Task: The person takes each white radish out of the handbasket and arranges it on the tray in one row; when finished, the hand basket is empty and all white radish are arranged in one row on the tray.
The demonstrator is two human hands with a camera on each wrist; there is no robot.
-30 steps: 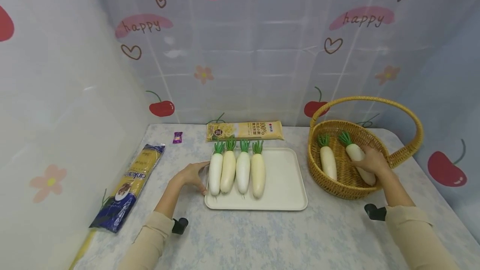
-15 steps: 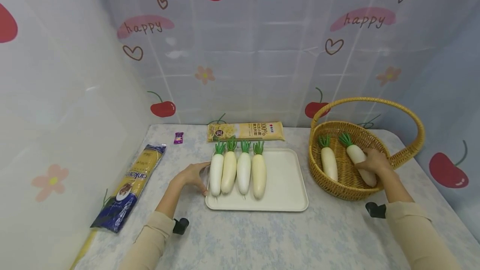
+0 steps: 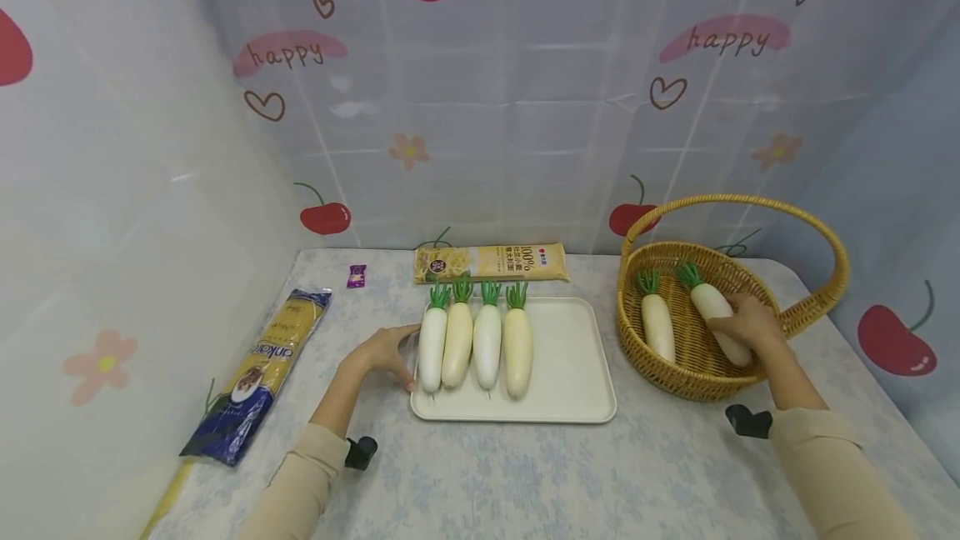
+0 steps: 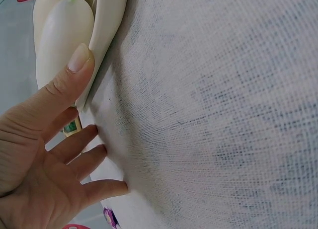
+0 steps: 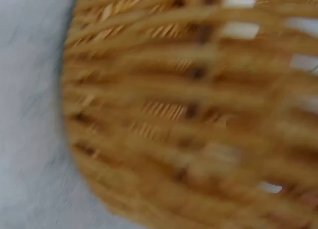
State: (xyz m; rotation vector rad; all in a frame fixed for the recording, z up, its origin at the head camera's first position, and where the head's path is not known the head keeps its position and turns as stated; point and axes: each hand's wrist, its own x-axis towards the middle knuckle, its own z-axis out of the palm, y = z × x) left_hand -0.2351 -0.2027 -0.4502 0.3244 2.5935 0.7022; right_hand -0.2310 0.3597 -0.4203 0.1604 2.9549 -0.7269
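In the head view, a cream tray (image 3: pixel 570 357) carries several white radishes (image 3: pixel 486 347) with green tops, lying side by side on its left half. My left hand (image 3: pixel 382 352) is at the tray's left edge, fingers spread. The left wrist view shows its thumb (image 4: pixel 74 72) against the tray rim beside a radish, the other fingers reaching toward the tablecloth. On the right, my right hand (image 3: pixel 748 323) grips a white radish (image 3: pixel 712 307) inside a wicker basket (image 3: pixel 693 386). Another radish (image 3: pixel 657 327) lies to its left in there. Blurred basket weave fills the right wrist view, hiding that hand's grip.
The basket's tall handle (image 3: pixel 738 198) arches over it. Behind the tray lies a yellow noodle packet (image 3: pixel 491 262). A blue and gold pasta bag (image 3: pixel 258 377) lies at the left, with a small purple packet (image 3: pixel 356 276) farther back. A printed curtain (image 3: pixel 480 107) stands behind the table.
The radish in my right hand has shifted slightly away from me within the basket. My left hand and the radishes on the tray stay where they were.
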